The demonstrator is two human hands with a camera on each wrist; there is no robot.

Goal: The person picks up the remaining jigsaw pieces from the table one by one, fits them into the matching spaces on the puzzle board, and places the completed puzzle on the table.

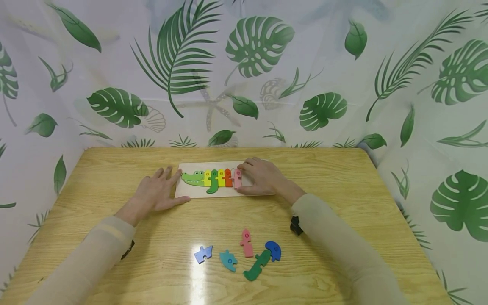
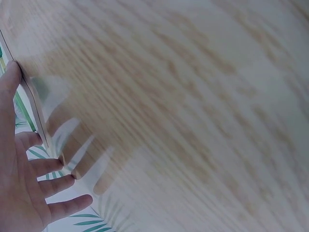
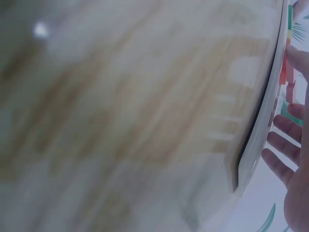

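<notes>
The right hand (image 1: 263,176) pinches a pink piece (image 1: 238,180) end to end, thumb at one tip and fingertips at the other. A slim gap shows between it and the red piece (image 1: 228,178), just beyond the grip on the left hand's side. If the pink piece were pressed down before its knob lined up, I reckon it could ride up on its neighbour or sit crooked. Pushed too hard sideways, it might shove the row toward the left hand (image 1: 158,190). That one is spread wide, fingers straight, touching the far end of the wooden board (image 1: 228,192) and gripping nothing — a light brace, so the board could skid over the tabletop (image 1: 343,212) if it slackened.

The board is the nearest thing to a container: running from the left hand, it carries a crocodile head (image 1: 197,178), a yellow piece (image 1: 207,178), a green piece (image 1: 214,180), a second yellow piece (image 1: 221,178), then the red and pink. I can't tell whether it has a sunken bed.

Closer to the person than both hands lie a pale blue piece (image 1: 203,253), a teal piece (image 1: 228,259), a loose pink piece (image 1: 247,245), a green leg (image 1: 257,263) and a dark blue piece (image 1: 273,250) — those last two apparently touching, so picking up one could knock the other
</notes>
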